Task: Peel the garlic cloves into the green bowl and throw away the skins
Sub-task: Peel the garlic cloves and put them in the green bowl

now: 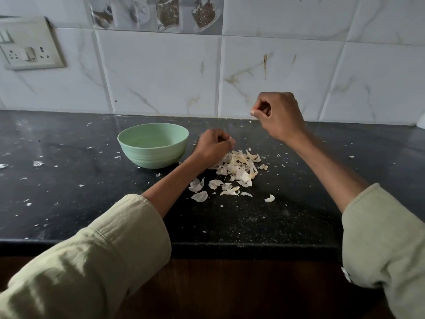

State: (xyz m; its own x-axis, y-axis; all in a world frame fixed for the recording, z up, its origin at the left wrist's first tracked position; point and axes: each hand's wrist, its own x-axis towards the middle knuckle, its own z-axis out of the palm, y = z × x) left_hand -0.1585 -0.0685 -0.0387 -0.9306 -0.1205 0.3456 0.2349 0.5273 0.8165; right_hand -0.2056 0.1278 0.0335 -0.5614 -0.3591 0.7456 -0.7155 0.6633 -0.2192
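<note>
We worked at the black speckled stone desk (69, 203), set against a wall of white marbled tiles (161, 72), and kept everything for the job within easy reach of both arms. The pale green round plastic bowl (128, 146) stood toward the back, just left of the working spot, placed, we judged, so that a peeled clove could be dropped in with a short move of the left hand; from our angle its inside looked empty, though the near wall hid part of the floor. Just beside it, to the right, lay the loose heap of papery off-white garlic skins (239, 169), left where they fell so that they could be gathered in one sweep for the bin, with stray flakes scattered wide across the desk.

Our left hand (212, 149) hovered low between the bowl and the heap, its grip curled nearly closed, fingertips (231, 142) pinched on something small and pale, likely a clove or a scrap of skin; we could not tell which. Our right hand (279, 115) was raised well above the desk, its grip drawn tight, thumb pressed to forefinger, and whether anything lay between them we could not tell. No whole garlic clove showed on the desk. No bin was in sight.
</note>
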